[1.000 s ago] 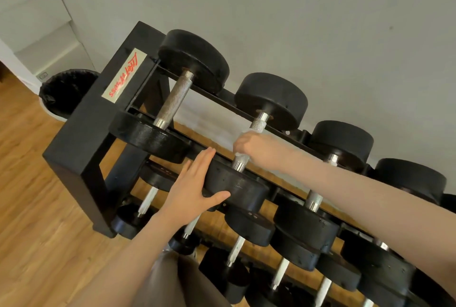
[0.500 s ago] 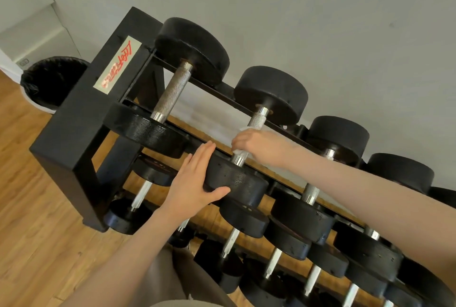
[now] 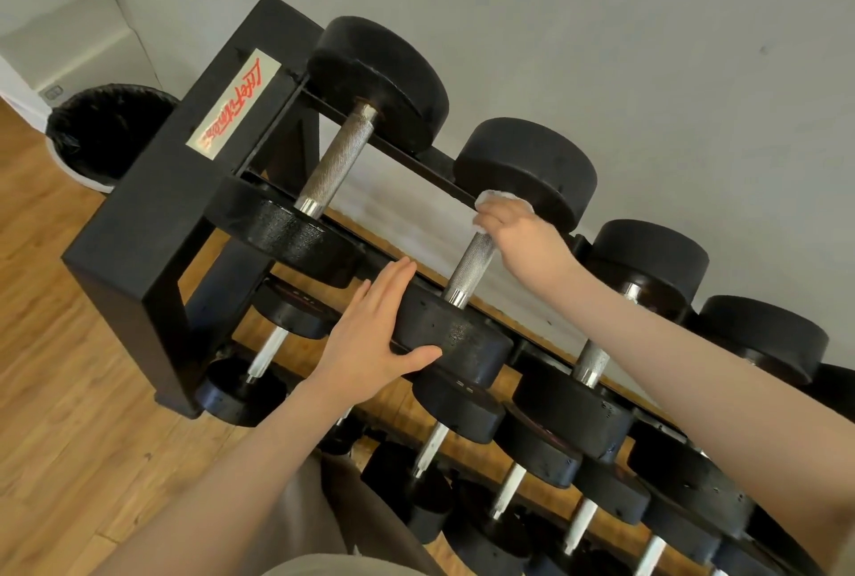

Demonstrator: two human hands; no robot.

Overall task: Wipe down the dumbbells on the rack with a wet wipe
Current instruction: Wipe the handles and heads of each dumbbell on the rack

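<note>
A black rack [image 3: 134, 251] holds rows of black dumbbells with knurled steel handles. My right hand [image 3: 523, 237] grips the far end of the second top-row dumbbell's handle [image 3: 469, 267] through a white wet wipe [image 3: 497, 198], close to its far head [image 3: 527, 168]. My left hand [image 3: 370, 335] lies flat, fingers straight, against the near head [image 3: 453, 344] of that same dumbbell, thumb under its rim. The first dumbbell [image 3: 337, 163] sits to the left, untouched. Most of the wipe is hidden inside my fist.
More dumbbells [image 3: 597, 362] fill the top row to the right and the lower rows [image 3: 458, 409] beneath. A bin lined with a black bag [image 3: 102, 131] stands on the wood floor [image 3: 60, 390] left of the rack. A grey wall [image 3: 601, 20] is directly behind.
My right hand has slid the wipe up the handle from near the front head to the far end, baring the knurled part. My left hand stays on the near head.
</note>
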